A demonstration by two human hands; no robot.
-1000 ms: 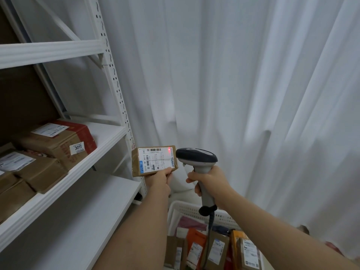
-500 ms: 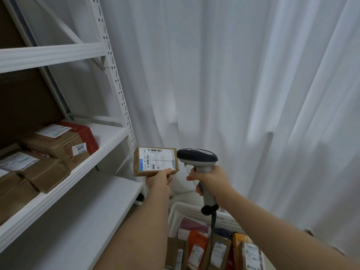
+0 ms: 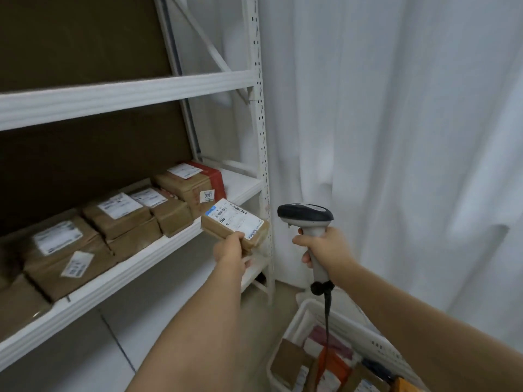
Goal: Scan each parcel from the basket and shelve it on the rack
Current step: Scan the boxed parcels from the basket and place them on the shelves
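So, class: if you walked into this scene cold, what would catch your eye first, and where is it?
Centre frame, the left hand holds a small brown parcel, label up, at the front edge of the white rack. Just right of it, the right hand grips a grey barcode scanner. Brown parcels line the middle shelf, and a white basket of more sits bottom right.

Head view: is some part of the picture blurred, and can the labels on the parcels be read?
In the head view the parcels far left on the rack are smeared by motion, labels unreadable; the sticker 3011 on one shelved box is legible. The parcel in the left hand shows a barcode, its small print too soft to read. The scanner looks fairly sharp. Straight rack posts bow from wide-angle distortion.
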